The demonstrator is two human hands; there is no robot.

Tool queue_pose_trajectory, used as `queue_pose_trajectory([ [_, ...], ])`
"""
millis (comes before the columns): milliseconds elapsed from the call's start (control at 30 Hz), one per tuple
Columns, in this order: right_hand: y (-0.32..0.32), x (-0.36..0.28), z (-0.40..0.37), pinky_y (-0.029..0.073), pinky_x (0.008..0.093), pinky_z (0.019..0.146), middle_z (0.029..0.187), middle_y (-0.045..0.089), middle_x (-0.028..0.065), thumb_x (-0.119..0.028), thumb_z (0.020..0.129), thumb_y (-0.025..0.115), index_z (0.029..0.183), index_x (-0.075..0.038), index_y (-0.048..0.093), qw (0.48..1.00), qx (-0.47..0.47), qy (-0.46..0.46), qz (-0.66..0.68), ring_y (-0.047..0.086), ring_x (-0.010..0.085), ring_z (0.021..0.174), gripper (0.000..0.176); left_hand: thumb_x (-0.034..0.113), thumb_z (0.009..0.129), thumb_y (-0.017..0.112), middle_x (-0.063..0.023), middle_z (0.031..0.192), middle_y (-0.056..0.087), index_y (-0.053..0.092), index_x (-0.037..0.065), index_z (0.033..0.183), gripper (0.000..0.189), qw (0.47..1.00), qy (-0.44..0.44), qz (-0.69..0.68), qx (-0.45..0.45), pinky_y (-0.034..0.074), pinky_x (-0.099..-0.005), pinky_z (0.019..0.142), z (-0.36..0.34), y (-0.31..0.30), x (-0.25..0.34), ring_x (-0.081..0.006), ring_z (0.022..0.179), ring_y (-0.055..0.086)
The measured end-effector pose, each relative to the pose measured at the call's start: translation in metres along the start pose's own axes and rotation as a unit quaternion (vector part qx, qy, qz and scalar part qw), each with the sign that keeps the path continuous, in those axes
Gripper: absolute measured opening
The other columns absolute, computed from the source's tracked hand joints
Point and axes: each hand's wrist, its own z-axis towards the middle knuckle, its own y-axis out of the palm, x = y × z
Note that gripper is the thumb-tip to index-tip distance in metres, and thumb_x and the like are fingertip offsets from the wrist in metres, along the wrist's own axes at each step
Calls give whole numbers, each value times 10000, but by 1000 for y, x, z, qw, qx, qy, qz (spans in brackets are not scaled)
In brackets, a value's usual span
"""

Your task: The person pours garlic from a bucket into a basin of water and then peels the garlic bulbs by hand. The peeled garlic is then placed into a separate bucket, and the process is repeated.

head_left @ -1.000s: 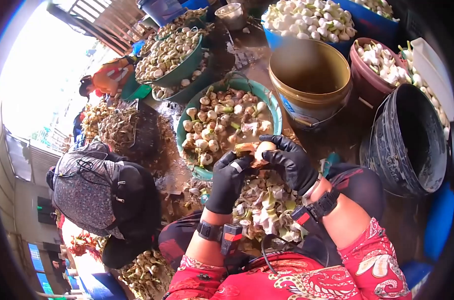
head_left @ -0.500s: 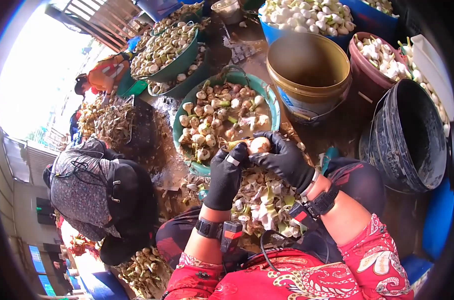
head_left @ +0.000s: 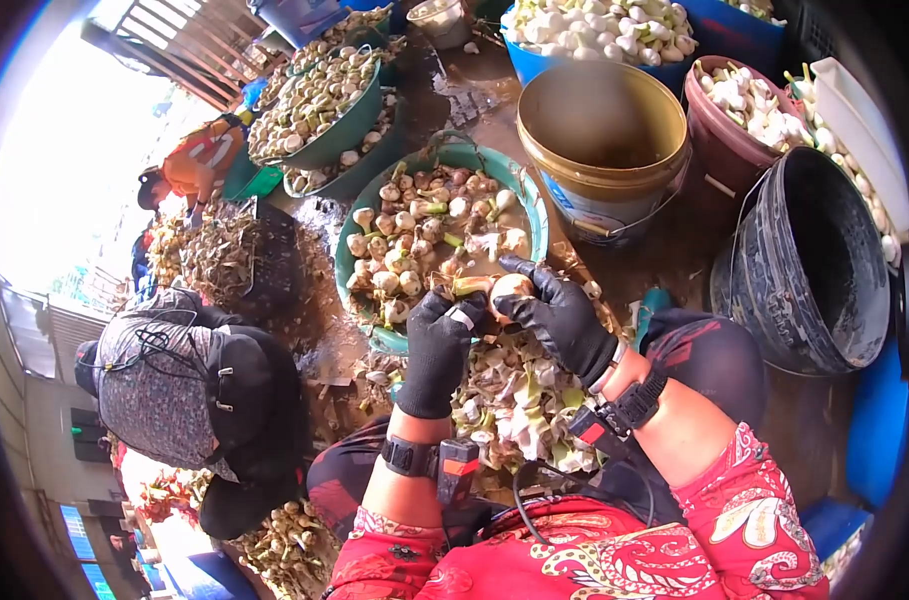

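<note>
My right hand, in a black glove, grips a garlic bulb with a yellowish stem pointing left. My left hand, also gloved in black, is closed at the stem side of the same bulb, its fingertips partly hidden. A pale band shows across one of its fingers. Just beyond my hands stands a green basin of untrimmed garlic bulbs. Below my hands, between my knees, lies a heap of garlic peelings.
A tan bucket and a black bucket stand at the right. Behind are a blue tub and a pinkish bucket of cleaned garlic. Green tubs hold more bulbs. Two people bend at the left.
My left hand has shifted slightly up and left, and more of the bulb's stem shows between the hands. The bulb has turned a little in my right hand. The view has shifted slightly.
</note>
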Motion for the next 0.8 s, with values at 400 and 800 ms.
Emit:
queue_pose_trajectory([
  [400,-16,-13,-7,401,194,419,724,579,5,-241,920,515,1081,-111,571,946,-271,179,0,527,62,541,214,25,709,644,-105,865,634,613,33,953,246,854,296,415,-106,481,-329,706,10,-9,-8,-253,798,616],
  [800,-11,5,12,509,324,550,768,634,62,-268,874,592,980,-15,614,972,-84,187,112,630,170,685,275,77,817,598,-53,752,627,599,-24,1013,220,997,4,76,-8,473,-257,597,-16,-12,-4,-130,633,583],
])
